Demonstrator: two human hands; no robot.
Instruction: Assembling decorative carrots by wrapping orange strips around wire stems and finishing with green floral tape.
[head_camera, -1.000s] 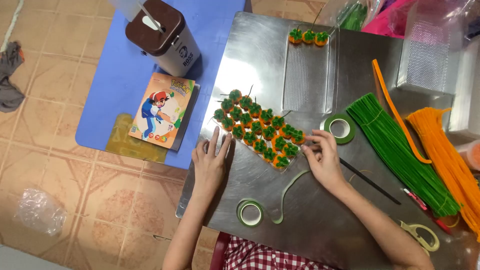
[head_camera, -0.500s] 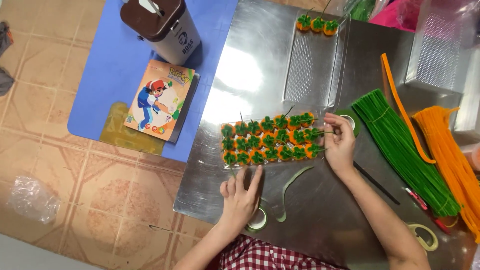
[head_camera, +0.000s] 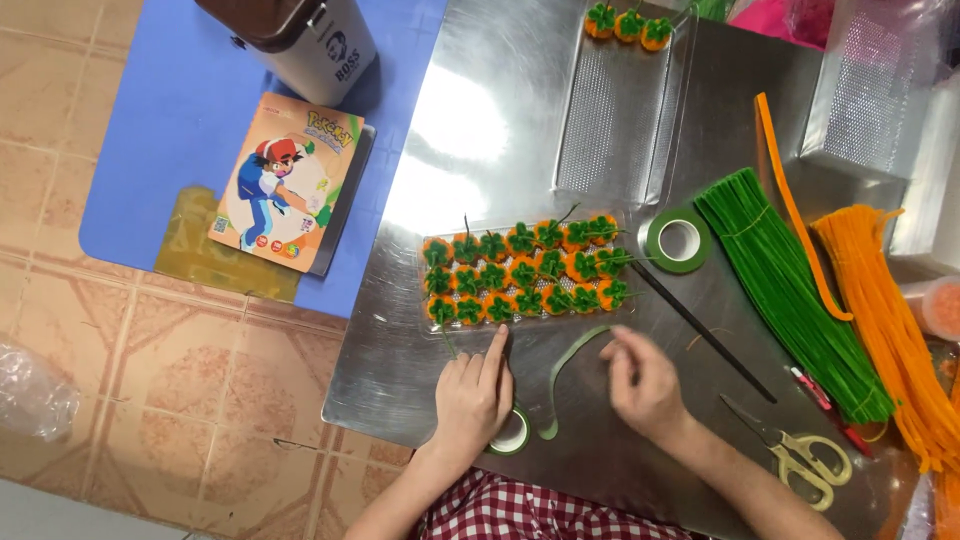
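Head view: left hand rests flat on the tape roll, index finger pointing toward the pumpkin tray, pinning it; right hand loosely pinches the green tape strip, drawing it out.

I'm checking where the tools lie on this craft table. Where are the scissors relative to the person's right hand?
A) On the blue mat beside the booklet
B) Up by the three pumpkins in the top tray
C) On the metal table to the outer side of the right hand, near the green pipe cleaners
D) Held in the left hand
C: the scissors lie flat on the metal table, just beyond the right hand and below the bundle of green pipe cleaners; neither hand holds them.
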